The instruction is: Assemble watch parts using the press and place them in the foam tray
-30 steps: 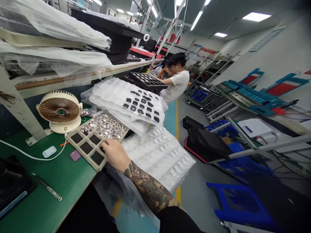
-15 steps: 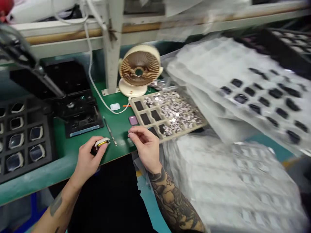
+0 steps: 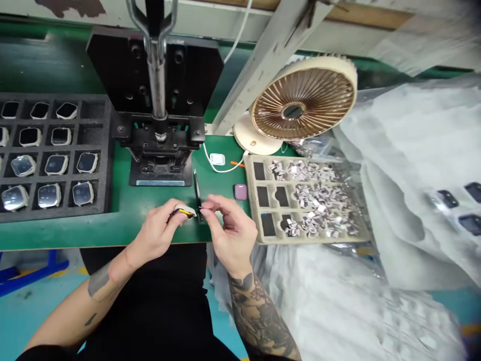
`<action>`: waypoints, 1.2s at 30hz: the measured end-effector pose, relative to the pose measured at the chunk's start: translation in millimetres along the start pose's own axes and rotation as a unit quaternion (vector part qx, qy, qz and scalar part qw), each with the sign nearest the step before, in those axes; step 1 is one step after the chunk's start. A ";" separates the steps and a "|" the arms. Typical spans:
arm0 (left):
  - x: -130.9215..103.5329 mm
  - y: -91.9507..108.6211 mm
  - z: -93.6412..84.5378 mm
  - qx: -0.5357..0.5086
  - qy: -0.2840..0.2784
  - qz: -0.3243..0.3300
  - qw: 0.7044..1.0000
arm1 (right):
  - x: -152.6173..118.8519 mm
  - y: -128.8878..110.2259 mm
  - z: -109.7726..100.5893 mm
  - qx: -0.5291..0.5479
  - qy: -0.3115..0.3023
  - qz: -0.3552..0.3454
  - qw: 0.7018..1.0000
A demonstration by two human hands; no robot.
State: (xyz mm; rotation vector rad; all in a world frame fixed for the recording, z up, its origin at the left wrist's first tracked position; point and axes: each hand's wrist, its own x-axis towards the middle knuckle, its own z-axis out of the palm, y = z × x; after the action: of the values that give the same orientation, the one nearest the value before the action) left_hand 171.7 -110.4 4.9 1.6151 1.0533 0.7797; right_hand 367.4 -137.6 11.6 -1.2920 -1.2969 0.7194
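Observation:
My left hand grips a small watch case with a white rim and a yellow part inside, just above the front edge of the green bench. My right hand is close beside it, its thumb and forefinger pinched on a tiny part that is too small to make out, its tips almost touching the case. Black tweezers lie on the bench just behind both hands. A beige tray heaped with small silvery pieces sits to the right of my right hand.
A black hand press stands behind the hands. A black foam tray with several watch cases fills the left. A beige desk fan, a purple object and a white plug sit at the back. Stacked clear blister trays lie right.
The view has swung left and down from the aisle to the bench. My right hand left the beige tray and came to the watch case in my left hand.

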 end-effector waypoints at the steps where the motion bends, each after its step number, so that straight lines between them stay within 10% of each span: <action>1: 0.5 0.3 -0.1 0.010 -0.006 0.005 1.000 | -0.8 0.2 1.9 0.007 0.000 0.003 1.000; 11: -0.2 -0.8 -0.4 0.035 -0.009 0.030 0.999 | 3.5 -5.8 19.6 0.005 -0.017 -0.078 0.997; 21: 0.0 -8.5 -4.1 -0.176 0.059 -0.032 0.982 | -2.7 2.3 32.5 -0.011 -0.107 -0.181 0.978; 36: -6.5 -13.4 -13.9 -0.047 0.064 -0.030 0.996 | -3.7 11.8 34.2 -0.138 -0.111 -0.221 0.959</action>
State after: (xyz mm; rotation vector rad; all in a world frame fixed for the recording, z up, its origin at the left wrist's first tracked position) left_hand 153.4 -109.4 -4.1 1.4631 1.1334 0.8896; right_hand 337.6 -129.3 -7.3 -1.0956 -1.8467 0.3806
